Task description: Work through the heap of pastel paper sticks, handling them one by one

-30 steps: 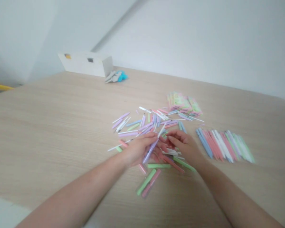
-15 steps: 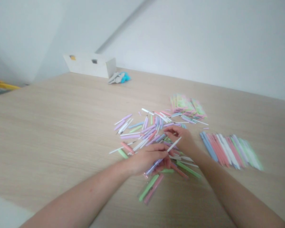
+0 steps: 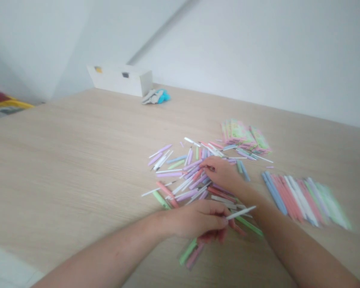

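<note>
My left hand [image 3: 202, 220] is closed over the near side of the pile, a slim white pen part [image 3: 241, 213] pinched between thumb and fingers and pointing to the right. Anything else inside that hand is hidden. Farther up, my right hand [image 3: 222, 170] reaches into the loose heap of pastel pen parts [image 3: 193, 176]. Its thumb and forefinger are pressed together beside a purple pen barrel [image 3: 193, 165]; blur hides what they grip, if anything. Green and pink pieces [image 3: 188, 253] lie under my left hand on the table.
A row of sorted pens [image 3: 306, 200] in blue, pink, white and green lies to the right. Behind the heap stand stacked pink-green packets [image 3: 241, 134]. A white box [image 3: 117, 82] and grey-blue gloves [image 3: 156, 97] are at the back of the wooden table [image 3: 63, 160].
My left hand has moved right and nearer to me with the white pen part. The purple piece beneath that hand no longer shows. My right hand has shifted left over the heap.
</note>
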A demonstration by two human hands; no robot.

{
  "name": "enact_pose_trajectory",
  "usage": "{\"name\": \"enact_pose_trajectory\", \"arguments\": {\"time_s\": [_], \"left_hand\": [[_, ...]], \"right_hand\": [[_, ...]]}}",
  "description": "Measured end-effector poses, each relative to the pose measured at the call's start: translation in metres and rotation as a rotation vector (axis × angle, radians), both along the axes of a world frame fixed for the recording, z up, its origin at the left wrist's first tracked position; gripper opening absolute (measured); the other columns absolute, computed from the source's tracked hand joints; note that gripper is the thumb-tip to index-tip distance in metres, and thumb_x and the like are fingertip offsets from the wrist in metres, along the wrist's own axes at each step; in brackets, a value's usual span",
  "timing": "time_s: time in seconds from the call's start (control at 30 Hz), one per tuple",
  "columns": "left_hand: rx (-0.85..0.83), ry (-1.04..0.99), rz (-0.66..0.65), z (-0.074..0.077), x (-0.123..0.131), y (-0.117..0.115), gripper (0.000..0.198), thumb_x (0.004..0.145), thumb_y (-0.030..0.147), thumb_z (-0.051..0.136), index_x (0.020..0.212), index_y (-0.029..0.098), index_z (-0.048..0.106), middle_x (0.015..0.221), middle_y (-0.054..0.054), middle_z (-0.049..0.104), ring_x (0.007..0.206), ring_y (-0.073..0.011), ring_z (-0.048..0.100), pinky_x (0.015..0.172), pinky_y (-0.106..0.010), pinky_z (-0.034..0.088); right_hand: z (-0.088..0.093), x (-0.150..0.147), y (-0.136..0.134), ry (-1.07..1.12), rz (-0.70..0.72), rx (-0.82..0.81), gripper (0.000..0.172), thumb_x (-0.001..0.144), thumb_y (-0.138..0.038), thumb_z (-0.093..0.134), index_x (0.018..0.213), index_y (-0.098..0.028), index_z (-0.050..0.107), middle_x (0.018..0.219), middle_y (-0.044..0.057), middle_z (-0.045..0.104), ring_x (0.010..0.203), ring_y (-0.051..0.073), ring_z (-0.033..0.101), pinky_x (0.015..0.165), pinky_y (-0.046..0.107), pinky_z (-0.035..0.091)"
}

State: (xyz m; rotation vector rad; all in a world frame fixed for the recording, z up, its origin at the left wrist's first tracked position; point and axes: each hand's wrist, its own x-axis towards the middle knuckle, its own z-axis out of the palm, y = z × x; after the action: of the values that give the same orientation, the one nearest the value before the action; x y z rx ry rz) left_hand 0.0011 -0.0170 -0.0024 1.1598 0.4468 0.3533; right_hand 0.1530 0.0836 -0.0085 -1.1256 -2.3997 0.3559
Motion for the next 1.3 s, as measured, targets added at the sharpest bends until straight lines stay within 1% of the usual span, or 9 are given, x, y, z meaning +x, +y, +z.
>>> {"name": "enact_pose_trajectory", "arguments": {"time_s": [0.13,0.27,0.37,0.53,0.63,0.8,1.0,1.13,1.3], "left_hand": [[0.012,0.034,-0.004,0.004,0.0,0.0,0.024,0.089,0.031,0.05,0.101,0.013,0.06,0.068,0.002,0.051,0.04,-0.0025,0.037,0.035,-0.015,0.028],[0.036,0.056,-0.007,0.005,-0.001,0.0,0.028,0.089,0.034,0.051,0.105,0.012,0.061,0.068,0.001,0.051,0.041,-0.0034,0.037,0.036,-0.016,0.028],[0.039,0.04,-0.012,0.001,-0.001,-0.001,0.025,0.089,0.035,0.05,0.099,0.013,0.06,0.067,0.001,0.052,0.041,-0.0035,0.037,0.035,-0.015,0.027],[0.034,0.049,0.001,-0.003,-0.001,-0.001,0.024,0.089,0.036,0.051,0.094,0.013,0.059,0.066,0.002,0.052,0.041,-0.0032,0.037,0.036,-0.015,0.028],[0.028,0.05,-0.003,-0.002,-0.002,-0.001,0.025,0.089,0.036,0.051,0.096,0.013,0.059,0.066,0.002,0.052,0.042,-0.0031,0.037,0.036,-0.014,0.028],[0.047,0.056,-0.013,-0.001,-0.003,0.001,0.027,0.089,0.037,0.051,0.098,0.013,0.058,0.067,0.002,0.051,0.043,-0.0033,0.038,0.037,-0.014,0.027],[0.058,0.048,-0.006,0.002,-0.003,0.001,0.021,0.09,0.03,0.048,0.097,0.013,0.057,0.064,0.003,0.05,0.042,-0.0034,0.037,0.036,-0.014,0.027],[0.065,0.04,0.002,0.001,-0.004,0.002,0.018,0.089,0.024,0.048,0.098,0.012,0.057,0.065,0.003,0.05,0.042,-0.0029,0.038,0.035,-0.013,0.027],[0.078,0.038,0.013,0.001,-0.004,0.004,0.019,0.088,0.025,0.049,0.097,0.011,0.057,0.064,0.003,0.05,0.041,-0.0028,0.039,0.035,-0.014,0.028]], "right_hand": [[0.002,0.004,0.006,0.008,-0.043,0.021,0.026,0.076,-0.008,0.05,0.087,-0.016,0.072,0.089,0.009,0.071,0.087,0.022,0.062,0.083,0.035,0.046],[0.012,0.021,0.023,0.088,-0.275,0.095,0.027,0.076,-0.01,0.049,0.087,-0.019,0.073,0.083,0.007,0.071,0.08,0.023,0.064,0.078,0.037,0.047],[0.017,0.033,0.035,0.077,-0.374,0.09,0.027,0.075,-0.01,0.049,0.085,-0.018,0.074,0.082,0.007,0.071,0.078,0.023,0.064,0.074,0.035,0.048],[0.012,0.032,0.042,-0.1,-0.36,0.015,0.029,0.077,-0.009,0.049,0.093,-0.015,0.073,0.092,0.009,0.072,0.083,0.021,0.064,0.076,0.031,0.046],[0.01,0.022,0.042,-0.188,-0.345,0.001,0.027,0.081,-0.015,0.051,0.099,-0.015,0.072,0.097,0.008,0.072,0.087,0.02,0.063,0.078,0.028,0.045],[0.011,0.007,0.045,-0.269,-0.348,-0.014,0.026,0.08,-0.026,0.055,0.095,-0.012,0.072,0.094,0.01,0.072,0.089,0.021,0.063,0.08,0.028,0.043],[0.011,0.0,0.049,-0.344,-0.393,-0.047,0.026,0.079,-0.022,0.052,0.092,-0.012,0.071,0.087,0.01,0.073,0.082,0.02,0.064,0.073,0.026,0.042],[0.012,-0.001,0.053,-0.375,-0.417,-0.08,0.024,0.073,-0.02,0.052,0.082,-0.012,0.073,0.08,0.011,0.072,0.077,0.02,0.063,0.067,0.025,0.041],[0.01,-0.005,0.062,-0.363,-0.419,-0.139,0.02,0.065,-0.025,0.057,0.064,-0.011,0.071,0.068,0.011,0.069,0.071,0.02,0.062,0.062,0.025,0.039]]}}
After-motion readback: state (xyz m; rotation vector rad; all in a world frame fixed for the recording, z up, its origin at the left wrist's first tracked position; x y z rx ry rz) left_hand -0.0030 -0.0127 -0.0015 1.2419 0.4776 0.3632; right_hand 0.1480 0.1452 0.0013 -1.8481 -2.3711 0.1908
